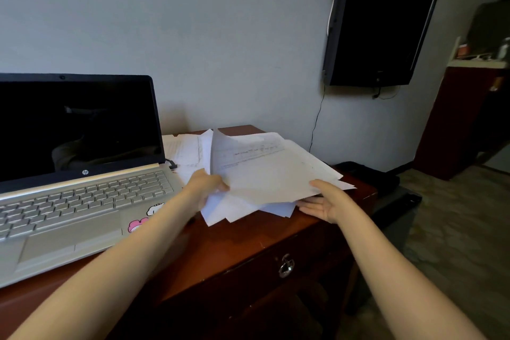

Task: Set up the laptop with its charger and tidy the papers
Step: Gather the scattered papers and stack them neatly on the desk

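Mid-frame, my left grip (205, 188) pinches the paper stack (270, 174) at its left edge; my right grip (327, 201) holds the right edge, thumb above, fingers beneath, right of the laptop (82, 196).

Both my bare forearms reach forward, converging toward twelve o'clock. My left hand (205, 188), at eleven o'clock, grips the papers (270, 174) with its thumb on top. My right hand (327, 201), at one o'clock, lies palm up, fingers beneath the sheets and thumb above.
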